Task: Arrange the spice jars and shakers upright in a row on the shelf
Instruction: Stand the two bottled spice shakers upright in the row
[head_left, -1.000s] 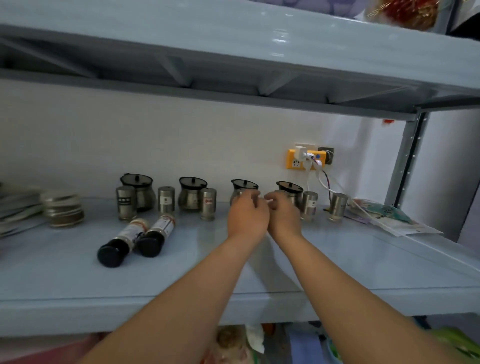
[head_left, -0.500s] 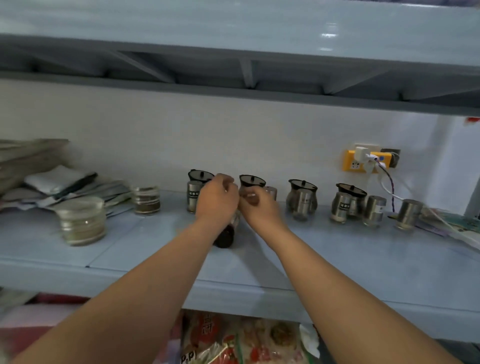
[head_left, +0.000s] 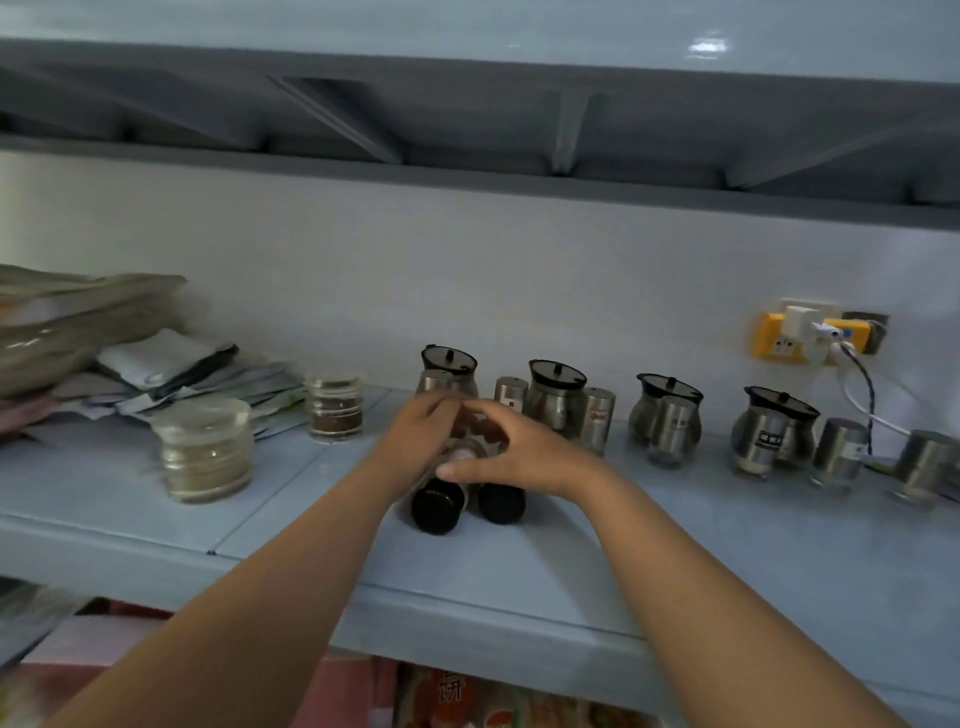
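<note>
So: left hand wrapped the left lying bottle, right hand clasped the right lying bottle. Best to pivot each upright slowly, clear of the shakers behind.

Left hand, right hand grasp two lying bottles

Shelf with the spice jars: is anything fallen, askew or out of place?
Yes. The left bottle and the right bottle, both black-capped, lie on their sides at the shelf front under the left hand and right hand, while the steel shakers behind stand upright.
</note>
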